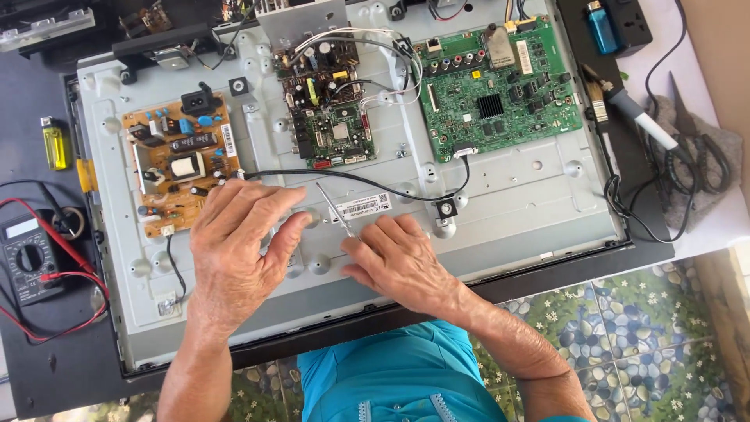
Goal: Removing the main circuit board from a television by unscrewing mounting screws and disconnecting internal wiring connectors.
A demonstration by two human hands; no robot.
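1. Left hand [234, 242]: laid palm down on the grey metal back panel [516, 195] of an opened flat screen set, fingers loosely spread, thumb reaching toward the right; it grips nothing.
2. Right hand [394, 258]: palm down on the same panel, just beside the left, fingers extended; fingertips pinch the lower end of thin metal tweezers [334, 209].
3. Tweezers: slanting up and to the left from the right fingertips, lying over the panel near a white barcode label [363, 205].
4. Black cable [351, 178]: runs across the panel just above both hands.
5. Brown power board [181, 160]: mounted at panel left, above the left hand.
6. Small dark circuit board [324, 109]: panel centre top.
7. Green main board [500, 82]: panel upper right.
8. Multimeter [27, 262] with red leads: on the dark worktop, left of the panel.
9. Yellow lighter [55, 144]: left of the panel.
10. Blue lighter [601, 25]: upper right.
11. Soldering iron [637, 117]: right of the panel.
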